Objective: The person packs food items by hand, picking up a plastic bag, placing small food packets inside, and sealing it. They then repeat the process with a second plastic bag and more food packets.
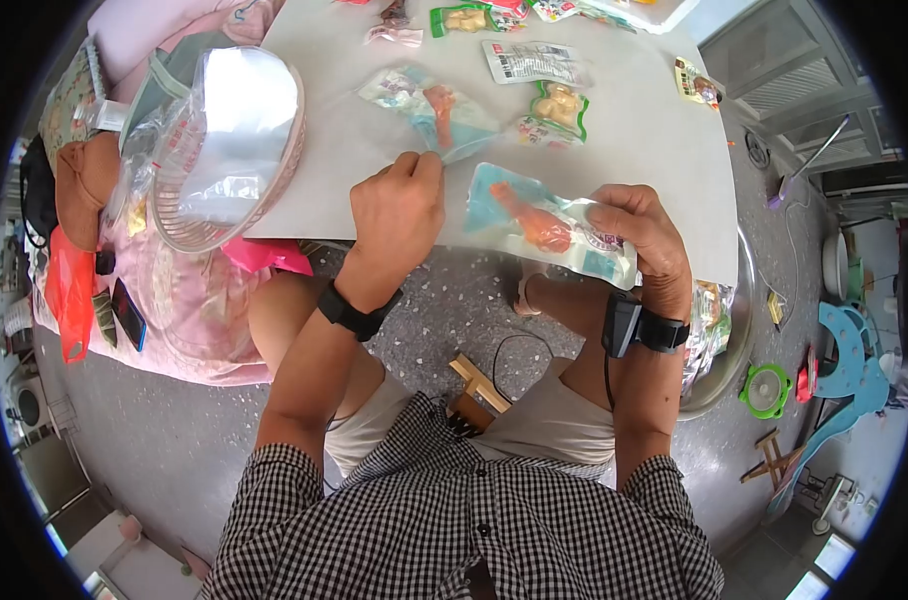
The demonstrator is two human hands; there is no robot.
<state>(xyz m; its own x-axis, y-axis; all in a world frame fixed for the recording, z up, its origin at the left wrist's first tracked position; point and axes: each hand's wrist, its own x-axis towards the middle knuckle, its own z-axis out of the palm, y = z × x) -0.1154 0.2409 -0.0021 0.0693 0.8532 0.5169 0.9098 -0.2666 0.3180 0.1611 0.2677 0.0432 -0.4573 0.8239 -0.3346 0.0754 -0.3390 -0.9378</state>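
Note:
My right hand (642, 235) is shut on a clear snack packet (544, 225) with an orange piece inside, held just off the near edge of the white table (334, 170). My left hand (399, 205) pinches the corner of a second clear packet (432, 108) that lies on the table and holds an orange stick. Both wrists wear black bands.
A pink basket (224, 150) with plastic film in it overhangs the table's left edge. Several more snack packets (559, 105) lie further back on the table. A metal basin (719, 340) holding packets sits on the floor at my right. Bags and cloth pile up on the left.

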